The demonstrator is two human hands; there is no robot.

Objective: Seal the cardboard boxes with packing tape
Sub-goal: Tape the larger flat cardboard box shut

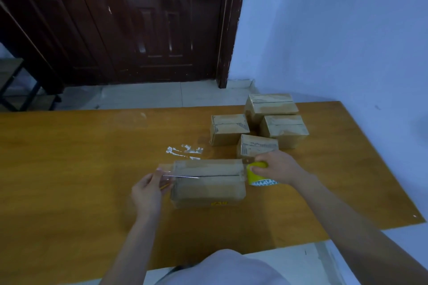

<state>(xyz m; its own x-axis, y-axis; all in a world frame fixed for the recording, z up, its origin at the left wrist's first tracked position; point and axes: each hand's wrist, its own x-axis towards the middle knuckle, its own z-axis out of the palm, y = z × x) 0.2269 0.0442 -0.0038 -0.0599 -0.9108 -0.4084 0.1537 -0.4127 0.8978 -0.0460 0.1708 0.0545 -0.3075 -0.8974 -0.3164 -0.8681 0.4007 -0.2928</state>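
The box (208, 183) sits mid-table (69, 157); clear tape (169, 172) spans its top seam. Left of the box, the left hand (146, 192) pinches the tape's free end; right of it, the right hand (275, 166) grips the roll (257, 177). Best keep the strip taut and centred on the seam before pressing down

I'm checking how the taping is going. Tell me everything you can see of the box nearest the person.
The box is plain brown cardboard, long and low, lying flat on the wooden table. Its top flaps are closed, with a dark seam along the middle. Clear tape covers the top and sticks out past the left end, where the left hand pinches it. The right hand grips a yellow tape roll at the right end. A small yellow mark shows on the front.
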